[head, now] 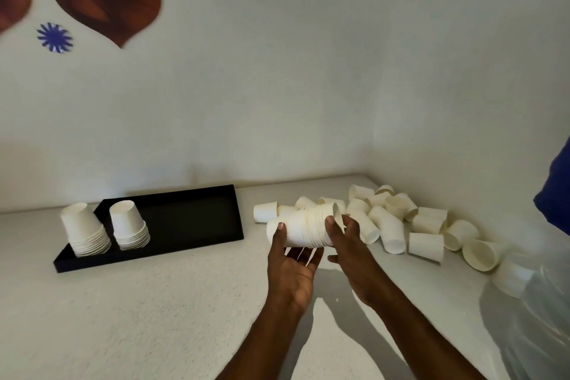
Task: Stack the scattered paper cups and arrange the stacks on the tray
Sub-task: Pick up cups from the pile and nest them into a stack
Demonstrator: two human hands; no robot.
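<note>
White paper cups nested into a horizontal stack (303,230) are held at the centre of the frame, above the pale speckled surface (154,302). The stack's long axis runs left to right, with the closed base pointing left and the open rims toward the right. It is cradled from below by the left hand (291,259), whose fingers are curled loosely under it and whose thumb is pressed on its front. The right hand (345,239) is set against the open end, with fingers partly spread and the thumb on the rim.

Just behind and to the right, loose white paper cups (398,219) are scattered on their sides, pointing many ways and crowding the corner by the wall. At the left of the frame a flat black rectangular tray (197,219) is seen, with two upside-down stacks of white cups (106,225) standing at its left end, side by side. Crinkled clear plastic (536,311) lies at the lower right, and blue fabric (555,188) is seen at the right edge.
</note>
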